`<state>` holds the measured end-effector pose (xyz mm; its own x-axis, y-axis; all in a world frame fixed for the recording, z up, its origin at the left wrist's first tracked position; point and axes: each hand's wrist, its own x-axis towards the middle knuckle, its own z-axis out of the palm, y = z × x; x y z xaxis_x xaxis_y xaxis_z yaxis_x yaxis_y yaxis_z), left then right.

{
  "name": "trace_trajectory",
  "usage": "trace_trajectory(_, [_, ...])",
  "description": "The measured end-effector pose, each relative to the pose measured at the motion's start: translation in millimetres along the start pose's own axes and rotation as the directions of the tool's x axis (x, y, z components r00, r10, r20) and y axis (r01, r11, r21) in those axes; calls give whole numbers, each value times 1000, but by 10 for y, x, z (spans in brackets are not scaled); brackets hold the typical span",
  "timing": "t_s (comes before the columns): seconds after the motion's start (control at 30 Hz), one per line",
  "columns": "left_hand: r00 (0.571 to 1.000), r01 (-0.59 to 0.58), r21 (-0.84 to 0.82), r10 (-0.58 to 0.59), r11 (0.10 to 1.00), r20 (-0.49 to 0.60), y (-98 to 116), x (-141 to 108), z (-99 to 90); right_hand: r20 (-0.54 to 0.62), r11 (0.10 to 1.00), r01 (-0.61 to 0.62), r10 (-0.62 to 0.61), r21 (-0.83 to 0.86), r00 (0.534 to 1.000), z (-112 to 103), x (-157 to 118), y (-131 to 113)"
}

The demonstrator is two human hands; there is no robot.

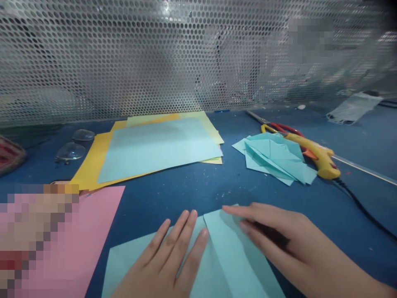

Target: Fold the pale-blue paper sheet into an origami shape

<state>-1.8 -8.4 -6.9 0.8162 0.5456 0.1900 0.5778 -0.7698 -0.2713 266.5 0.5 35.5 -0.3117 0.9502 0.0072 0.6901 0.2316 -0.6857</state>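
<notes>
A light blue-green sheet of paper lies on the blue table before me. A strip along its right side is folded over, and its lower part runs out of view. My left hand rests flat on the sheet, left of the folded strip, with fingers stretched. On the strip's top edge lies the index fingertip of my right hand. That hand's thumb touches the strip a little lower, apart from the index finger. The other right fingers are mostly hidden.
Yellow sheets lie under a pale blue sheet. Folded teal paper pieces sit beside scissors and a yellow glue gun with a cord. Glasses, pink paper and a perforated metal screen surround these.
</notes>
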Motion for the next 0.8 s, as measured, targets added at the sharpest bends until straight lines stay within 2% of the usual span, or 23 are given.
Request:
trace_trajectory(0.1, [991,-19,-176,42,984,130,-120,69,-22,2,999,-30,30,-14,1000,7,9,18])
trace_trajectory(0.2, [974,-28,-249,83,968,211,-196,133,-44,50,998,-54,56,-38,997,11,7,13])
trace_trajectory(0.37, [992,17,-290,19,957,121,-118,93,87,123,995,-100,102,-22,987,23,-14,-12])
trace_trajectory(0.5, [978,94,-249,-43,964,203,-18,92,75,137,994,-111,113,-19,984,22,-8,-23])
trace_trajectory(0.67, [972,105,-174,-64,979,227,10,109,34,141,995,-101,102,-13,985,0,4,-31])
trace_trajectory(0.8, [986,10,-281,38,960,164,-38,47,185,150,996,-84,84,-8,985,13,-32,-8])
